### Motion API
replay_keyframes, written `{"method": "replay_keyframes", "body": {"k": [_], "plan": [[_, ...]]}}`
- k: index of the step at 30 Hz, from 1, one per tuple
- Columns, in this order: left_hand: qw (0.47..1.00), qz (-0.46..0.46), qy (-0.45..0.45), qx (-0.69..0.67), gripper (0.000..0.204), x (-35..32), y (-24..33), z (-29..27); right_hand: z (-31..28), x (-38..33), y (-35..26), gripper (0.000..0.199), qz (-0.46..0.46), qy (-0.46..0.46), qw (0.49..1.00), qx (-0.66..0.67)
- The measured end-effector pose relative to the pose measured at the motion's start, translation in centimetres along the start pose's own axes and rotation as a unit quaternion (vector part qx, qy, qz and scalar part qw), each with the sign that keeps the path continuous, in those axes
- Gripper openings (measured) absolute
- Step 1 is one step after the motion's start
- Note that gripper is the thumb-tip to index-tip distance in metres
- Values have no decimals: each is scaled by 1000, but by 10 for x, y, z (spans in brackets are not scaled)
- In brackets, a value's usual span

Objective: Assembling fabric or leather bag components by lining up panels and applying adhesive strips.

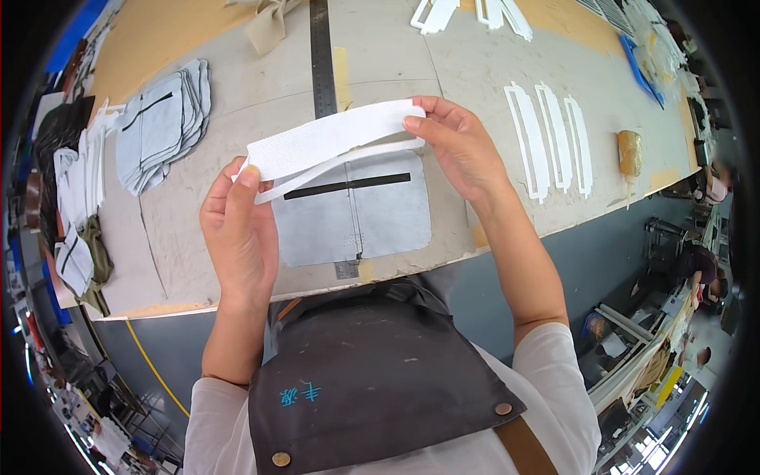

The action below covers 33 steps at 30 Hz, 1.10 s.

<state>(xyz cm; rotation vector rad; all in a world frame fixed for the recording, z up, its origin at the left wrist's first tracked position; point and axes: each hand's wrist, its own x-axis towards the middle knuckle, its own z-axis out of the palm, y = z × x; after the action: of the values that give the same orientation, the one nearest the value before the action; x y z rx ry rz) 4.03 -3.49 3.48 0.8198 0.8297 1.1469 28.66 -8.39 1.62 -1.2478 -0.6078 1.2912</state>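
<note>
Workshop benches are stretching behind a pale table point(198, 261) scattered with cut fabric. Both hands are holding a white mesh strip point(332, 136) in the air just above a grey panel point(372, 214) that is lying flat near the table's front edge. The left hand point(237, 229) is pinching the strip's lower left end, thumb on top and fingers curled behind. The right hand point(459, 146) is pinching the upper right end between thumb and fingertips, the other fingers lying close together. The strip is running with its long axis left to right, tilting upward toward the right, roughly following the black slit point(347, 185) in the panel below. A thinner white band point(340, 165) is sagging under it, apart from the panel.

The hanging band is looking likely to twist or snag, since only the ends are being gripped. A light pinch could also be letting the strip slip askew from the slit.

A steel ruler point(321, 55) is lying beyond, a stack of grey pieces point(162, 123) at the left, and white frames point(554, 138) at the right.
</note>
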Motion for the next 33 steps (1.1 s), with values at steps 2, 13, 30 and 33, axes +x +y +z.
{"method": "replay_keyframes", "body": {"k": [2, 13, 30, 33], "plan": [[1000, -1, -4, -6, 23, 1, 1, -4, 4, 2, 0, 35, 12, 0, 1000, -1], [999, -18, 22, -15, 22, 4, 2, -14, 11, 3, 0, 17, 28, -2, 1000, -12], [921, -46, -59, 383, 12, 13, -8, -46, -9, -40, 10, 8, 63, 57, 985, -151], [887, 9, -80, 455, 11, 18, -8, -46, -6, -41, 14, 8, 47, 70, 983, -163]]}}
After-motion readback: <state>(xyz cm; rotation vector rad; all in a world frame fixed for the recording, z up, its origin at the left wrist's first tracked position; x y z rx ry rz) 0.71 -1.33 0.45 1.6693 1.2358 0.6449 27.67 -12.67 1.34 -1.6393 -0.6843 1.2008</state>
